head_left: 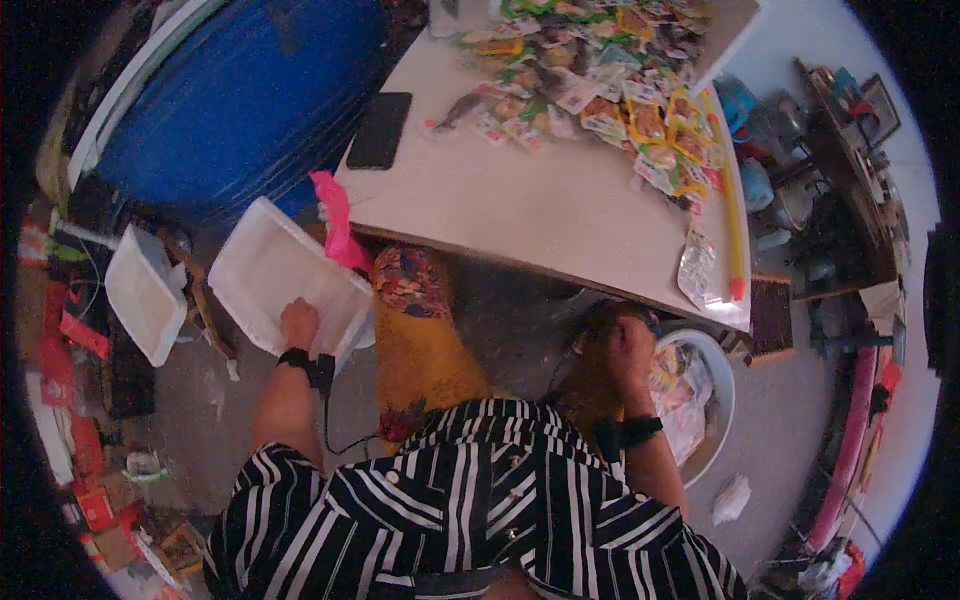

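My left hand (299, 325) is curled closed over the near end of a white foam box (262, 300), to the left of my knee. The box leans beside my leg and its pale inside is in view. Whether anything is in those fingers I cannot make out. My right hand (632, 352) hangs at the table's front edge, beside the left rim of a white bucket (733, 400) with packets in it. Its fingers are bent closed, and what they hold, if anything, is hidden. Both wrists wear black bands.
Small food packets (600, 70) are heaped on the far part of the white table (500, 200). A phone (380, 130), pink plastic (342, 220), a yellow stick (730, 200) and a silver packet (697, 268) lie near its edges. A second white tub (148, 295) stands left, below a blue barrel (240, 110).
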Motion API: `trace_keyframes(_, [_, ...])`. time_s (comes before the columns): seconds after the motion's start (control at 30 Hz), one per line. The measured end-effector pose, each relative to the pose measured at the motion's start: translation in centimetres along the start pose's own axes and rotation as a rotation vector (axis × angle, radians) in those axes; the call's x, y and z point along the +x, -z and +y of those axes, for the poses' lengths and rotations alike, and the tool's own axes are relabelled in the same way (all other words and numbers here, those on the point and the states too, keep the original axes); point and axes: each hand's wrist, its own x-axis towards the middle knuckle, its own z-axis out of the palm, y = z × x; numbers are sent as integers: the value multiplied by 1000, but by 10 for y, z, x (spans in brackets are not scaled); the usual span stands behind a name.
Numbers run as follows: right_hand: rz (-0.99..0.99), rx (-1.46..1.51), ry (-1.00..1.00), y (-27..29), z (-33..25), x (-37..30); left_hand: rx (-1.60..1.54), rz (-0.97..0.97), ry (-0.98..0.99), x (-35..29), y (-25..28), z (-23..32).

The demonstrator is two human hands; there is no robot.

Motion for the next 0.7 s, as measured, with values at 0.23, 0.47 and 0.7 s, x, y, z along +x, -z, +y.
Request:
trace_keyframes(0.23, [-66, 26, -163, 8, -6, 1, -480, 378, 148, -18, 25, -1])
trace_keyframes(0.47, [46, 180, -163, 9, -17, 4, -882, 570, -54, -27, 99, 16])
trace_keyframes(0.7, [1, 560, -170, 11, -33, 41, -1060, 515, -532, -48, 218, 156])
